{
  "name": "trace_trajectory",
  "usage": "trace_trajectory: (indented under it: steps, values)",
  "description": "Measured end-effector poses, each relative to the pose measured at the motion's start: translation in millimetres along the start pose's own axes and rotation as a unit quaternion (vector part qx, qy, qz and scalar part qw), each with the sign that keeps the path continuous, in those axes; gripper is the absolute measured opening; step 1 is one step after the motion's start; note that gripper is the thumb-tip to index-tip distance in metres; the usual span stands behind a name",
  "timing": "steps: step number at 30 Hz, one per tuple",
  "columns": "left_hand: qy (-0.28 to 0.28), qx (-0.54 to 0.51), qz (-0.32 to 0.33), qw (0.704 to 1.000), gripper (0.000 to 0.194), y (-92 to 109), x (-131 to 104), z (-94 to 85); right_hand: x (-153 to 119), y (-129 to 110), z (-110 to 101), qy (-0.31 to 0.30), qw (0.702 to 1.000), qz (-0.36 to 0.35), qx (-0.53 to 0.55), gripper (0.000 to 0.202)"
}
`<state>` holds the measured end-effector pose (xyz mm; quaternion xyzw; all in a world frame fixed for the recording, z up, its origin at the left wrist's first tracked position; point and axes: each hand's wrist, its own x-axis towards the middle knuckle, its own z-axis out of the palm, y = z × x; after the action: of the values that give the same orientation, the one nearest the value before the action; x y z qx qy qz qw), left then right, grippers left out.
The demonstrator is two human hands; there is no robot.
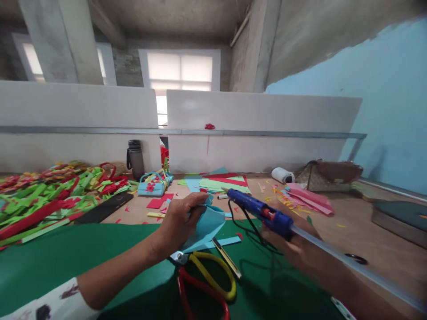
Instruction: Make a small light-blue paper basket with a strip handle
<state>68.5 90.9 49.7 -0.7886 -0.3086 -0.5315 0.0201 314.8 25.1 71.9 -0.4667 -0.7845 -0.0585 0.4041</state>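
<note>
My left hand (182, 224) pinches the upper edge of a folded light blue paper piece (208, 224), held above the green mat (133, 266). In my right hand (293, 244) is a blue glue gun (262, 211), its nozzle pointing left toward the paper but apart from it. A long clear glue stick (353, 262) sticks out of the gun's rear. Below the paper lie scissors (213, 275) with one yellow and one red handle, a utility knife (227, 258) and a light blue strip (222, 242). The scissor blades are mostly hidden.
A heap of green and red strips (50, 195) covers the left side beside a black phone-like slab (105, 208). Farther back stand a grey bottle (135, 160) and a small blue paper bag (151, 188). Coloured sheets (223, 182), pink pieces (310, 198) and a brown handbag (330, 174) lie rightward.
</note>
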Motion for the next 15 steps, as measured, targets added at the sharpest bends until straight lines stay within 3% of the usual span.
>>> trace_trajectory:
  steps: [4,15]
  values:
    - [0.003,0.008,-0.012,1.000,0.025,-2,-1,2.0,-9,-6,3,0.006,0.999,-0.005,0.040,0.038]
    - [-0.009,0.004,0.006,1.000,0.024,-2,-2,4.3,-21,-7,9,-0.066,0.996,0.036,0.044,0.046]
